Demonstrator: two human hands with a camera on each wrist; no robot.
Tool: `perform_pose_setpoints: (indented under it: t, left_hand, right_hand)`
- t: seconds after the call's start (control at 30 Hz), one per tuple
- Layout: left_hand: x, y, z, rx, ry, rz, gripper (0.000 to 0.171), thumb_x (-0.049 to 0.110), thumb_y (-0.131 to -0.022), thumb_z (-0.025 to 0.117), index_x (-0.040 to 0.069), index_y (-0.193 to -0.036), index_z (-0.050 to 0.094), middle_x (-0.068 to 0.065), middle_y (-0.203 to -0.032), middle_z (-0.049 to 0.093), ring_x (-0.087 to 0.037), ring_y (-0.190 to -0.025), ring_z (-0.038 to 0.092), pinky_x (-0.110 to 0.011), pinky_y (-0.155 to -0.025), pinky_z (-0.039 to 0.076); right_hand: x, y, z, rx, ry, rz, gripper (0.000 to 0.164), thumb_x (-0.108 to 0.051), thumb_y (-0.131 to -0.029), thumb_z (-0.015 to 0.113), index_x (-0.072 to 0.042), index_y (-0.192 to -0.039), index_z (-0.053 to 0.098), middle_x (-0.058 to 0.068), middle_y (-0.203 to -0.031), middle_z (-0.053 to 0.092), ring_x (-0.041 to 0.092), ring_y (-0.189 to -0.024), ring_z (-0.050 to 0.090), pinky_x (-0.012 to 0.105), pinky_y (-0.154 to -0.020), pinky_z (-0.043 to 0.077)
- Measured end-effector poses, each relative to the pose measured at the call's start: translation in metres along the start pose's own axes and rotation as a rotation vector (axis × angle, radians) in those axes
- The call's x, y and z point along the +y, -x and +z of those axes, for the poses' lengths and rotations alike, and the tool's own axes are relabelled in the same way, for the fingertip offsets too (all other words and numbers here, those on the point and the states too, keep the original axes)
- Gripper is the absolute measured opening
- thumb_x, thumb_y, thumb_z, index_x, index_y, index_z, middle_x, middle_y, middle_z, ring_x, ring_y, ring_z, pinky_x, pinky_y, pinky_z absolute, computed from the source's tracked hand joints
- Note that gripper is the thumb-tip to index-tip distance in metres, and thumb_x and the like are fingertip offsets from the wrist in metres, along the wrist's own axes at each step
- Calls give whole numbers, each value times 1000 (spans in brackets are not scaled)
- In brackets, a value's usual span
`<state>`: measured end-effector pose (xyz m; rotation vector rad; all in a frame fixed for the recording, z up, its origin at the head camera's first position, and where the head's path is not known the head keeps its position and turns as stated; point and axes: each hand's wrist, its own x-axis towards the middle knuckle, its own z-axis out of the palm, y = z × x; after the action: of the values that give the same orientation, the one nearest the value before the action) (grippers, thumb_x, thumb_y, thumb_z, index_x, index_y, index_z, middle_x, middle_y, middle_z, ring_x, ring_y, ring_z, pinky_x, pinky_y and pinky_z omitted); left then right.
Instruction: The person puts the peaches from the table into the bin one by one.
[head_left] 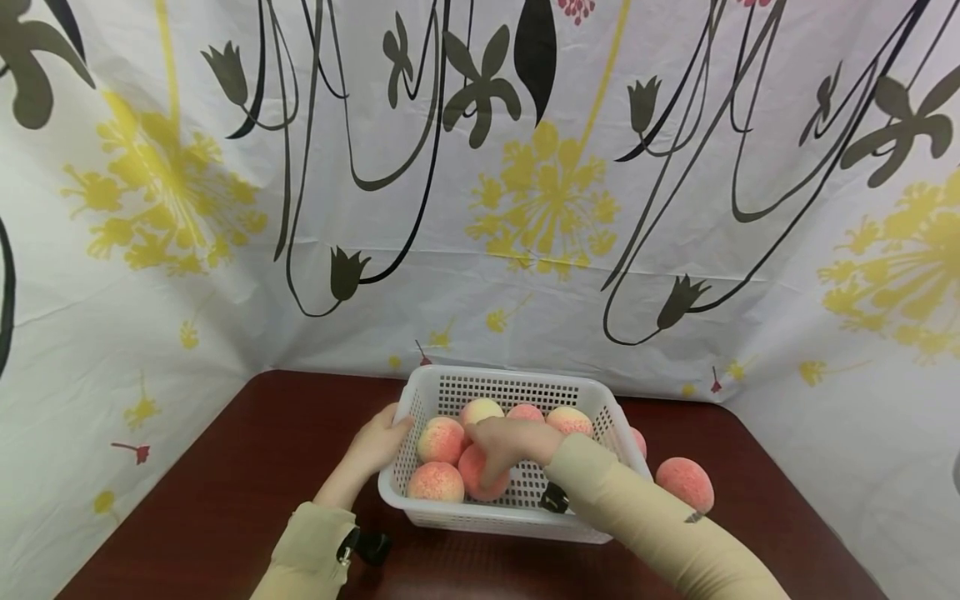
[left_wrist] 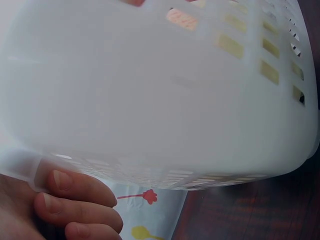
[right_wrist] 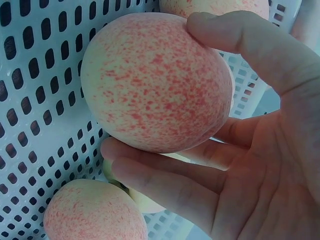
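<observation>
A white perforated plastic basket [head_left: 517, 523] holds several pink-and-cream peaches. My left hand [head_left: 378, 440] grips its left rim; in the left wrist view the curled fingers [left_wrist: 82, 192] show under the rim, outside the wall. Inside the basket, my right hand [head_left: 513, 442] holds a peach [right_wrist: 155, 82], the thumb on one side and the fingers round the other. Close by it are a redder peach [head_left: 441, 440] and a speckled one [head_left: 436, 482] on the left. Along the back lie a pale peach [head_left: 482, 409], a pink one [head_left: 525, 412] and another [head_left: 570, 420].
The basket stands on a dark red-brown table [head_left: 195, 492]. To its right a loose peach [head_left: 685, 485] lies on the table, and a second peach [head_left: 639, 442] is partly hidden behind the basket's right wall. A flower-printed white cloth [head_left: 450, 317] hangs round the back and sides.
</observation>
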<state>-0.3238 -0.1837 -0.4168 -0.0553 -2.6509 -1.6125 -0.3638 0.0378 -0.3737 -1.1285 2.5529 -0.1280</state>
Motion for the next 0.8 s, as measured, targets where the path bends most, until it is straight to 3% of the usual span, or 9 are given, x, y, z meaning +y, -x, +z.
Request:
perform_pose_setpoints:
  t: [0.13,0.37,0.6,0.8]
  left_hand:
    - [0,-1,1,3,-8,-4,49,21,-102,46,-4,-143,38,-24,-115,62,-28,-85,68,-40,-67,57]
    - [1,0,2,2,0,-3,49,21,-102,46,-4,-144,38,-24,-115,62,-29,-84,69,-40,-65,57]
    - [-1,-2,1,1,4,-1,49,22,-103,46,-3,-144,38,-24,-114,63,-27,-82,68,-39,-65,57]
    - [-3,-4,1,-5,20,-13,49,22,-102,46,-2,-144,37,-23,-112,63,-26,-80,69,-39,-64,57]
  right_hand:
    - [2,1,-1,-2,-7,-4,42,-13,-63,79,-15,-101,61,-7,-74,52,8,-68,47,22,-63,45]
    - [9,3,-4,-22,-39,-10,50,-17,-66,79,-12,-113,61,-8,-85,55,9,-77,49,23,-73,44]
    - [13,6,-9,-71,-122,-25,56,-6,-67,78,-10,-120,60,-7,-94,55,9,-85,49,24,-79,43]
    - [14,6,-8,-32,-119,-22,60,-11,-69,82,-7,-124,59,-6,-101,57,10,-89,50,26,-84,44]
